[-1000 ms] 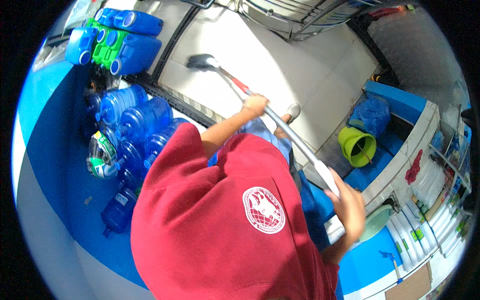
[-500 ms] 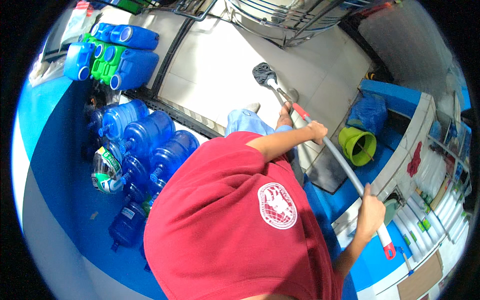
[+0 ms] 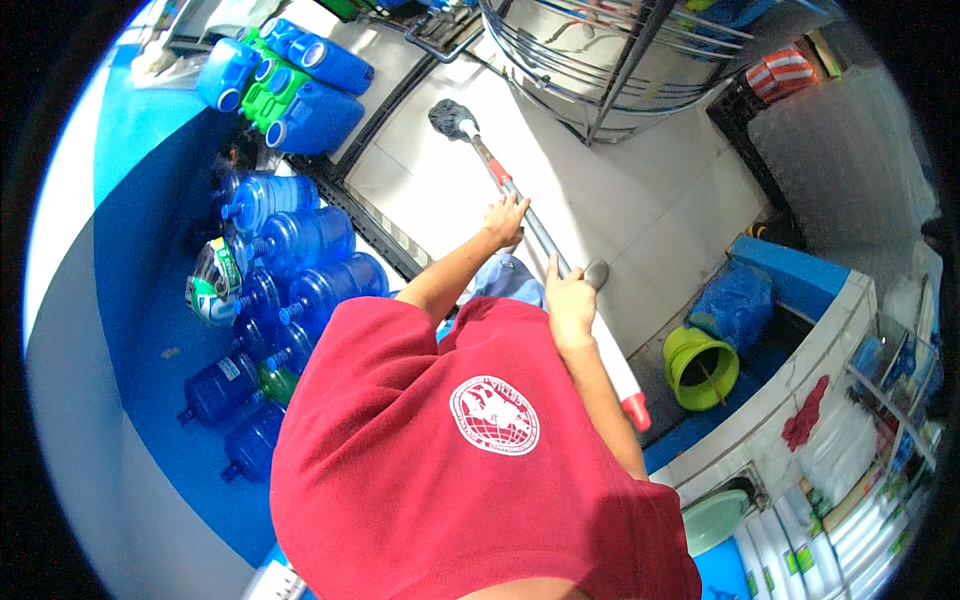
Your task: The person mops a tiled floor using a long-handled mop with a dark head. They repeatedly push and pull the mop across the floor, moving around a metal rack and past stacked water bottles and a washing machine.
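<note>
A mop (image 3: 541,234) slants across the light tiled floor, its dark grey head down on the tiles at the far middle. The handle is grey, with a red collar near the head and a white, red-tipped end close to me. My left hand (image 3: 507,221) is closed around the upper-middle stretch of the handle. Lower on the same handle, my right hand (image 3: 572,308) grips it with the thumb along the shaft. Both arms reach forward from red sleeves, and part of my light blue trousers (image 3: 508,280) shows beneath my left hand.
Large blue water bottles (image 3: 305,238) lie stacked at left, below blue and green jerrycans (image 3: 318,118). A curved metal rack (image 3: 600,90) stands at the far side. At right are a lime-green bucket (image 3: 670,350), a blue plastic bag (image 3: 735,303) and a tiled ledge (image 3: 790,385).
The mop head has swung left across the floor. My right hand has come forward and leftward, nearer my left hand, which has shifted left too. The view has turned somewhat.
</note>
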{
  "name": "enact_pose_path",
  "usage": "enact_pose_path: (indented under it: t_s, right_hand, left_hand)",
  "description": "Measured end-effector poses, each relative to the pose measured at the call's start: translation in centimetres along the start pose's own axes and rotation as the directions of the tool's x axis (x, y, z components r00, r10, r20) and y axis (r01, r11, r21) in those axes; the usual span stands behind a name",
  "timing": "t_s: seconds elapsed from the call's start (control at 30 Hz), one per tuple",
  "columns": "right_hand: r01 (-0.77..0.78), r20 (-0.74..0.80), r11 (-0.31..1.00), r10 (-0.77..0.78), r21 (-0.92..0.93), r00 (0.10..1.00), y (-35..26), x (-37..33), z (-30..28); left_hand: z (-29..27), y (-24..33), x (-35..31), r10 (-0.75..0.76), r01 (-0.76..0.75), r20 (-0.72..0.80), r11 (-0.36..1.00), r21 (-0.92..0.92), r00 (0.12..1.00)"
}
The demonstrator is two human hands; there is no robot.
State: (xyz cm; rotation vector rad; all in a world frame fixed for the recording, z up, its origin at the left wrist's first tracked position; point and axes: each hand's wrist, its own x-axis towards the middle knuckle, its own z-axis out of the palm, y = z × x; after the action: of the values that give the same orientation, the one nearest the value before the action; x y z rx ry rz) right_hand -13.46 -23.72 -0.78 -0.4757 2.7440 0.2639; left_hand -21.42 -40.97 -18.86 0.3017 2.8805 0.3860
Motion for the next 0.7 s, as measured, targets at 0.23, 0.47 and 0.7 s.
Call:
enact_pose_path:
  t_s: [0.23, 0.47, 0.7]
  right_hand:
    - [0.022, 0.206, 0.904, -0.121, 0.428, 0.971, 18.2, -10.2, -3.2]
    - [-0.103, -0.046, 0.718, 0.186, 0.688, 0.982, 29.0, -22.9, -16.2]
    - [0.371, -0.43, 0.451, 0.031, 0.812, 0.902, 27.5, -20.3, -17.9]
  left_hand:
    - [0.6, 10.2, 1.9, 0.257, -0.232, 0.324, 0.966, -0.114, 0.911]
    - [-4.8, 23.6, 2.0, 0.61, -0.496, 0.403, 0.791, -0.358, 0.682]
    - [-9.3, 26.9, -0.6, 0.661, -0.474, 0.205, 0.688, -0.549, 0.722]
